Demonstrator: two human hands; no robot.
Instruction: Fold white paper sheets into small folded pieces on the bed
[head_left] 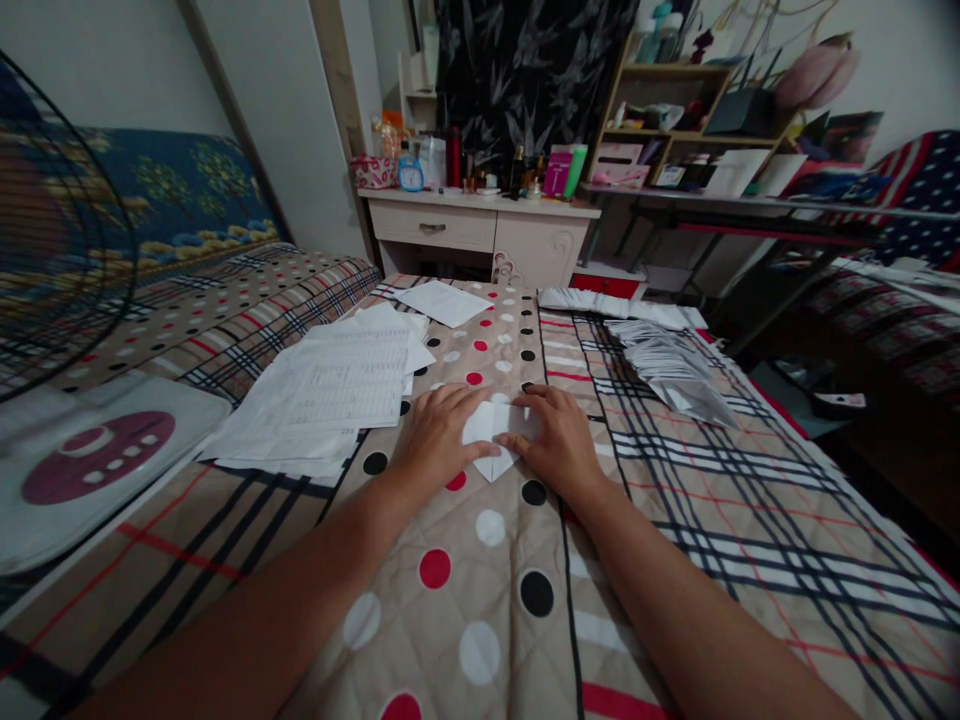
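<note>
One folded paper [491,462] between left [442,437] and right hand [556,440], under fingertips

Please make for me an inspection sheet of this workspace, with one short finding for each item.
Surface: quilt, dotted and checked, lightly creased.
Job's things: folded paper, flat between the hands.
Clutter: printed sheets and bag at left, folded stack at right.
Grippers: left hand and right hand, bare, both on the folded paper.
Cables: thin cords, upper right; on quilt, nothing seen.
Surroundings: fan, dresser, shelves.
</note>
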